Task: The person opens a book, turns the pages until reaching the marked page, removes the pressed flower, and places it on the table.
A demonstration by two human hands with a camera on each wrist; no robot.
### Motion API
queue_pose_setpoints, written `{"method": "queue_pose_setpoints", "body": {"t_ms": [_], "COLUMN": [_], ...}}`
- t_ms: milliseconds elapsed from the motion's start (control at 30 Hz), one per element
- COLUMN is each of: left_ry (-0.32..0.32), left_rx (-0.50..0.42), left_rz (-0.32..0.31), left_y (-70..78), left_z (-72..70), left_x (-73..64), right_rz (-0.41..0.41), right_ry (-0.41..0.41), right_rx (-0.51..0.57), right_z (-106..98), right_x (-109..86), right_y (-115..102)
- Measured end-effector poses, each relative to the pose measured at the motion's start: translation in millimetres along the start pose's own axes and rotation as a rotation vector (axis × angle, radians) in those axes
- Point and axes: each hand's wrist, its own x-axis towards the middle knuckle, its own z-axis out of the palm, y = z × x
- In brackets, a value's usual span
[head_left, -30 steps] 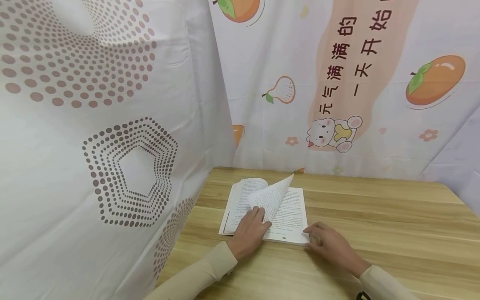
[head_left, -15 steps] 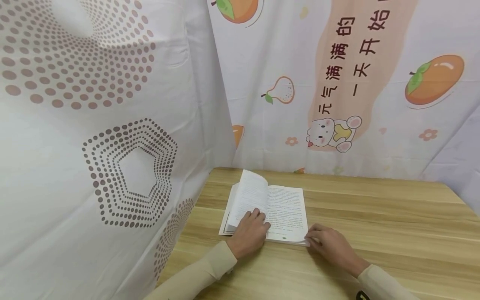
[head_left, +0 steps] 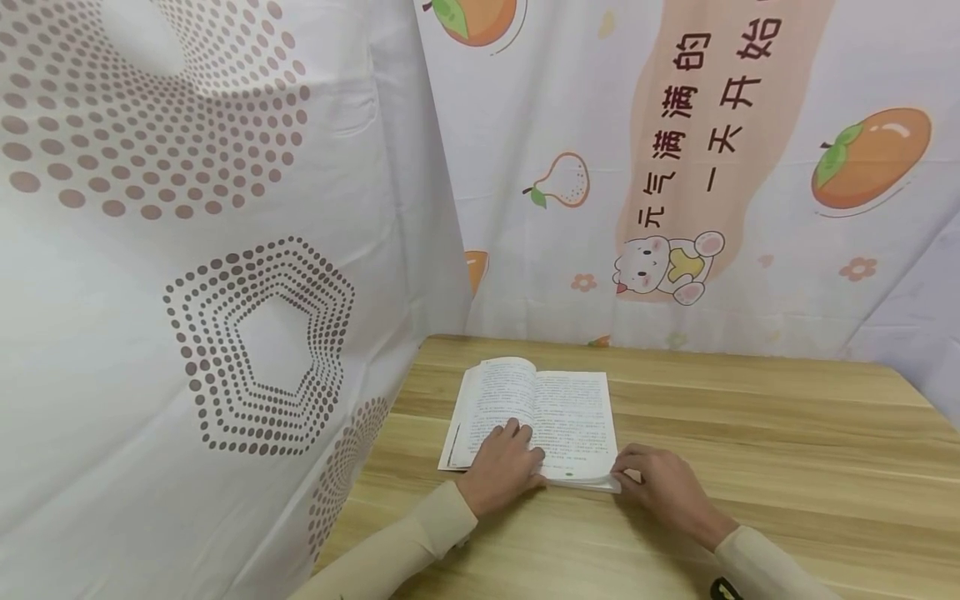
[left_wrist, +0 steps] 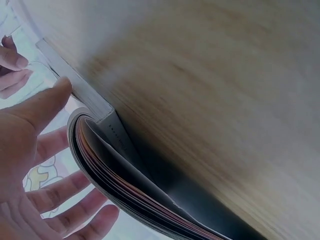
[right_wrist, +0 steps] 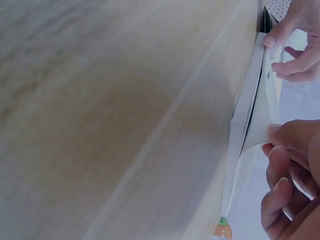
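Note:
An open book with printed pages lies on the wooden table. My left hand rests across its lower middle by the fold, fingers spread over the pages. In the left wrist view, the thumb of that left hand lies at the bottom edge of the page block, and the left-side leaves bulge in a curve. At the lower right corner, my right hand pinches a page. The right wrist view shows this page bent up from the stack between thumb and index finger of the right hand.
The wooden table extends to the right of the book. A white dotted curtain hangs close along the left side, and a fruit-printed cloth hangs behind the table's far edge.
A page that stood raised has turned over to the left and now lies flat. My right hand has gone from the corner's edge to pinching the following page; the left hand stays by the fold.

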Motion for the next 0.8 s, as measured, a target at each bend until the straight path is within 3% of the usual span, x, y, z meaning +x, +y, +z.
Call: {"method": "queue_pose_setpoints", "body": {"t_ms": [267, 400, 567, 667, 800], "left_ry": [-0.009, -0.023, -0.017, 0.034, 0.189], "left_rx": [-0.008, -0.017, -0.01, -0.006, -0.002], "left_rz": [0.006, -0.002, -0.009, -0.025, -0.051], "left_y": [-1.0, -2.0, 0.4, 1.4, 0.2], "left_z": [-0.4, -1.4, -1.5, -1.2, -2.3], "left_x": [0.7, 1.6, 2.1, 1.7, 2.2], "right_rz": [0.061, 0.049, 0.116, 0.156, 0.176], "right_ry": [0.022, 0.056, 0.068, 0.056, -0.01], "right_rx": [0.118, 0.119, 0.124, 0.129, 0.144], "right_z": [-4.3, -3.4, -3.1, -3.9, -3.6], "right_x": [1.0, 3.1, 3.5, 2.3, -0.3], "right_y": [1.8, 1.7, 0.8, 0.8, 1.7]}}
